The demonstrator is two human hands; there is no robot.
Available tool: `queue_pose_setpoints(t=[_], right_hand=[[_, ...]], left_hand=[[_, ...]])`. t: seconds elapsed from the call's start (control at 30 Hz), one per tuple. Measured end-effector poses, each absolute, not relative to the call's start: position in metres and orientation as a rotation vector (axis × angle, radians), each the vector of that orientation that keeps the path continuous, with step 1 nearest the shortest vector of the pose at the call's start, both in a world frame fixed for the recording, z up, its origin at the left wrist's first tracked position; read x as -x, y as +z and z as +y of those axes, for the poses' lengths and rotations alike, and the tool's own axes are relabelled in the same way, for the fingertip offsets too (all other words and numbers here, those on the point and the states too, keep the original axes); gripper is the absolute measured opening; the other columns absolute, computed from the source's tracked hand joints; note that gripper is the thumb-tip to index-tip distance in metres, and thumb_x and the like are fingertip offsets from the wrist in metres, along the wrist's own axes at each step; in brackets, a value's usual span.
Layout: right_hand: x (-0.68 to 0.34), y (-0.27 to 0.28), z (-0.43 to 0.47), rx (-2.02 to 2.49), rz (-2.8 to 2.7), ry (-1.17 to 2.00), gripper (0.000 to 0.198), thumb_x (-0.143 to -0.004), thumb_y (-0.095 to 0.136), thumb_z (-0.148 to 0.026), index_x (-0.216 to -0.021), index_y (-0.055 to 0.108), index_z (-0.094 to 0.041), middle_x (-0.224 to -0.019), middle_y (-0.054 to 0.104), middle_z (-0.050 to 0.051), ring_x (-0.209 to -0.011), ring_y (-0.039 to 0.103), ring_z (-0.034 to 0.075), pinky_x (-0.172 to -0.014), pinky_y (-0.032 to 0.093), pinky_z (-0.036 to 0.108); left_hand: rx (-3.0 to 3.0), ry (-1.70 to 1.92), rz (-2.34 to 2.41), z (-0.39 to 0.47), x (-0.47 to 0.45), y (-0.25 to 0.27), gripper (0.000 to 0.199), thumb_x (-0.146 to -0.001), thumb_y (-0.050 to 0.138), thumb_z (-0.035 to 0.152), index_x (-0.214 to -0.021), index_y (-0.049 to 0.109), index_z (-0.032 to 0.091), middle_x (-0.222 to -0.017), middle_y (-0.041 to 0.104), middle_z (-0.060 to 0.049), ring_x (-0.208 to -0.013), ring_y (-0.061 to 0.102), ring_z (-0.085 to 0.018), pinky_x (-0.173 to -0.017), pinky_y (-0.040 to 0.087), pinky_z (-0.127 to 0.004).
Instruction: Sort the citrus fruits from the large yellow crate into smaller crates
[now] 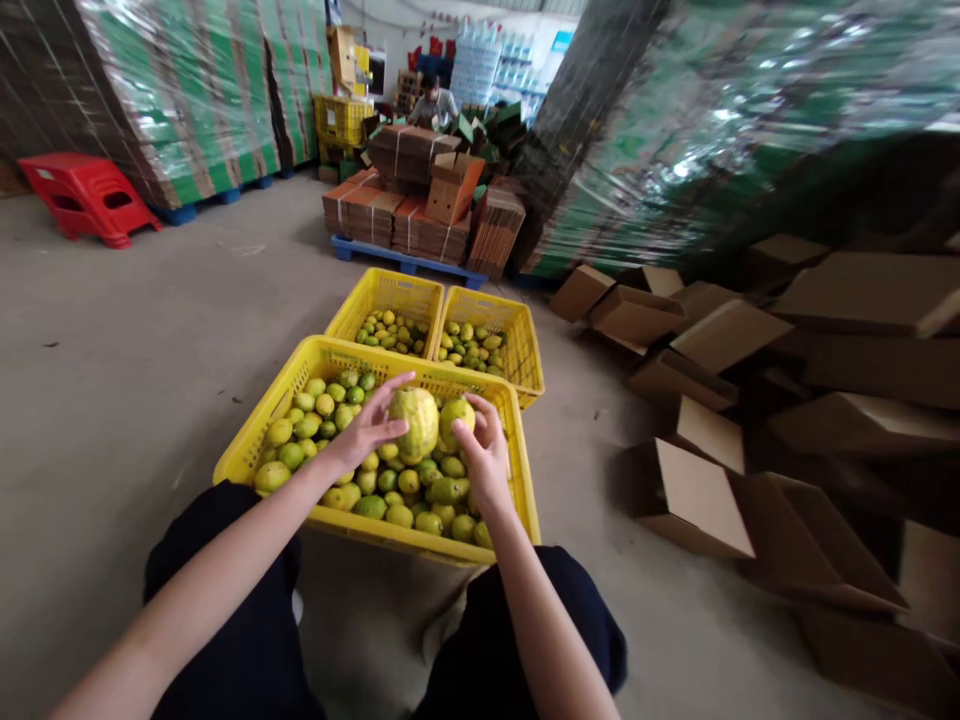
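My left hand (379, 425) grips a large, bumpy yellow-green lemon (415, 424) between thumb and fingers. Beside it, my right hand (485, 445) is closed around a smaller yellow-green lemon (455, 420). Both fruits are held side by side above a yellow plastic crate (247, 430) in front of my knees. Many yellow and green lemons (409, 482) fill this crate, some of them hidden under my hands and wrists.
Two more yellow crates, a left one (349, 305) and a right one (529, 350), hold lemons behind the near crate. Open cardboard boxes (705, 490) lie heaped at right. A red stool (86, 195) stands left. Farther back, flattened cartons (367, 215) sit on a blue pallet, with a person (435, 103) behind.
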State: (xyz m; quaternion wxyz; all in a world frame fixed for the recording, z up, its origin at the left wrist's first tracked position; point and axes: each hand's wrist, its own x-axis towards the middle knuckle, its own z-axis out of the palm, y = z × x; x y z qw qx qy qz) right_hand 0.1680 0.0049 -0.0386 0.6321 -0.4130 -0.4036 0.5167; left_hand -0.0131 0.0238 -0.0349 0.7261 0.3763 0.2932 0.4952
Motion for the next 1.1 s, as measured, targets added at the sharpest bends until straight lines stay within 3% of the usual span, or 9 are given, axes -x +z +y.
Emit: queue_pose_setpoints(t=[0.1, 0.2, 0.37, 0.47, 0.57, 0.67, 0.83, 0.97, 1.1], right_hand=[[-0.161, -0.046, 0.007, 0.978, -0.786, 1.422, 0.025, -0.081, 0.070, -0.048, -0.092, 0.061, -0.028, -0.066, 0.061, -0.006, -0.044, 0.051, 0.012, -0.035, 0.035, 0.023], [-0.154, -0.055, 0.012, 1.027, -0.764, 1.503, 0.030, -0.077, 0.074, -0.049, -0.079, 0.054, -0.026, -0.061, 0.060, -0.006, -0.042, 0.051, 0.011, -0.035, 0.034, 0.022], [-0.147, -0.062, 0.016, 1.075, -0.666, 1.470, 0.034, -0.068, 0.078, -0.043, -0.086, 0.054, -0.028, -0.065, 0.062, -0.009, -0.045, 0.051, 0.009, -0.037, 0.039, 0.019], [-0.144, -0.060, 0.016, 1.020, -0.625, 1.469, 0.032, -0.065, 0.076, -0.037, -0.090, 0.057, -0.028, -0.069, 0.065, -0.009, -0.050, 0.055, 0.010, -0.039, 0.041, 0.019], [-0.145, -0.056, 0.018, 0.905, -0.574, 1.499, 0.026, -0.061, 0.071, -0.036, -0.082, 0.060, -0.025, -0.066, 0.065, -0.007, -0.049, 0.054, 0.011, -0.039, 0.041, 0.021], [-0.147, -0.051, 0.019, 0.844, -0.503, 1.553, 0.026, -0.063, 0.067, -0.043, -0.079, 0.062, -0.023, -0.065, 0.066, -0.002, -0.049, 0.056, 0.014, -0.039, 0.040, 0.025], [-0.146, -0.042, 0.019, 0.848, -0.417, 1.570, 0.030, -0.067, 0.075, -0.046, -0.077, 0.064, -0.020, -0.058, 0.065, -0.002, -0.044, 0.051, 0.011, -0.036, 0.036, 0.021], [-0.144, -0.040, 0.022, 0.844, -0.286, 1.565, 0.030, -0.070, 0.079, -0.044, -0.069, 0.062, -0.019, -0.061, 0.067, -0.001, -0.054, 0.060, 0.012, -0.046, 0.048, 0.021], [-0.145, -0.040, 0.026, 0.831, -0.228, 1.504, 0.030, -0.074, 0.080, -0.043, -0.069, 0.062, -0.019, -0.065, 0.068, -0.003, -0.054, 0.061, 0.010, -0.049, 0.050, 0.019]], left_hand=[[-0.516, 0.879, 0.717, 0.027, 0.011, -0.040, 0.054, -0.077, 0.069, 0.049, -0.122, 0.067, 0.019, -0.097, 0.074, -0.012, -0.078, 0.071, -0.026, -0.052, 0.054, -0.030], [-0.275, 0.903, 0.833, 0.033, 0.006, -0.045, 0.044, -0.086, 0.053, 0.048, -0.107, 0.071, 0.012, -0.073, 0.072, -0.010, -0.054, 0.065, -0.020, -0.039, 0.045, -0.025], [-0.137, 1.054, 0.720, 0.040, -0.003, -0.044, 0.046, -0.090, 0.047, 0.051, -0.094, 0.070, 0.012, -0.070, 0.070, -0.009, -0.050, 0.060, -0.015, -0.045, 0.050, -0.026], [-0.116, 1.123, 0.557, 0.037, -0.005, -0.039, 0.041, -0.088, 0.051, 0.049, -0.097, 0.070, 0.013, -0.078, 0.071, -0.008, -0.063, 0.066, -0.015, -0.059, 0.057, -0.026], [-0.153, 1.179, 0.484, 0.034, -0.005, -0.035, 0.036, -0.085, 0.059, 0.043, -0.109, 0.068, 0.017, -0.091, 0.072, -0.006, -0.077, 0.069, -0.016, -0.067, 0.058, -0.025], [-0.142, 1.174, 0.451, 0.036, -0.004, -0.032, 0.037, -0.087, 0.057, 0.048, -0.110, 0.066, 0.020, -0.093, 0.071, -0.005, -0.079, 0.070, -0.015, -0.065, 0.058, -0.024], [-0.144, 1.089, 0.370, 0.041, -0.008, -0.027, 0.039, -0.094, 0.045, 0.050, -0.099, 0.067, 0.018, -0.087, 0.071, -0.006, -0.065, 0.066, -0.014, -0.051, 0.054, -0.022], [-0.160, 1.092, 0.427, 0.042, -0.016, -0.028, 0.042, -0.093, 0.044, 0.048, -0.094, 0.068, 0.013, -0.083, 0.072, -0.010, -0.060, 0.066, -0.017, -0.050, 0.054, -0.026], [-0.152, 1.166, 0.468, 0.046, -0.024, -0.034, 0.039, -0.091, 0.048, 0.047, -0.082, 0.068, 0.014, -0.081, 0.073, -0.011, -0.060, 0.066, -0.017, -0.051, 0.053, -0.026]])
